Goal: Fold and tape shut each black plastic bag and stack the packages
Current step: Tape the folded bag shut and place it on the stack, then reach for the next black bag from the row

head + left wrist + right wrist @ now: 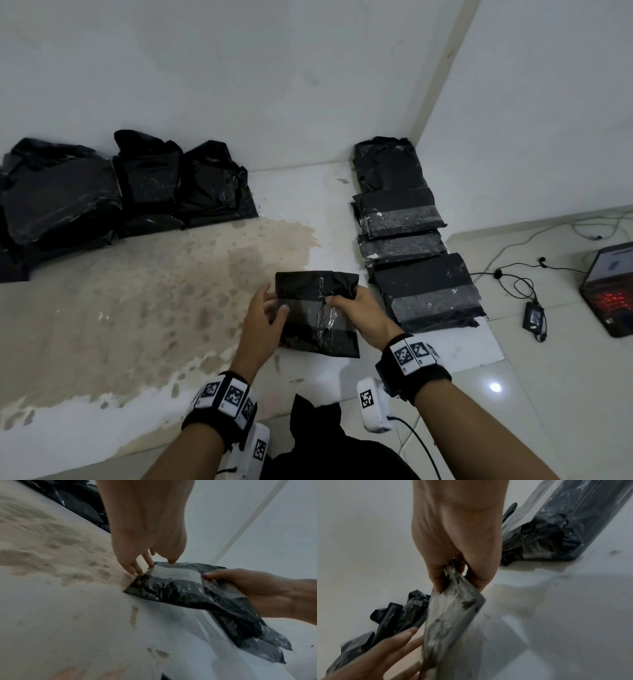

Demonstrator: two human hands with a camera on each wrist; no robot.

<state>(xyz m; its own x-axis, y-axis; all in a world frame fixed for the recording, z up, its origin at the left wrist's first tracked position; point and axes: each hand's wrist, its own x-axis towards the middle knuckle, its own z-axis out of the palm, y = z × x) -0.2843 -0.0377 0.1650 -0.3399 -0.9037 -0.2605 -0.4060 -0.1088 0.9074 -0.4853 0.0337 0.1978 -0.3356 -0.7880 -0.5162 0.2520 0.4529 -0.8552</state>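
Your right hand (359, 308) pinches the right edge of the folded black bag (317, 311), thumb on top, at the loose, crumpled end of the clear tape band (308, 313). Your left hand (262, 315) rests straight, slightly spread fingers on the bag's left edge. The bag sits on the stained white platform (137, 308), between the unsealed bags (120, 192) at far left and the taped packages (418, 246) along the right.

Risk: the crumpled tape end may stick to itself and leave the fold free to spring open. The contents of every bag are hidden by the opaque plastic.
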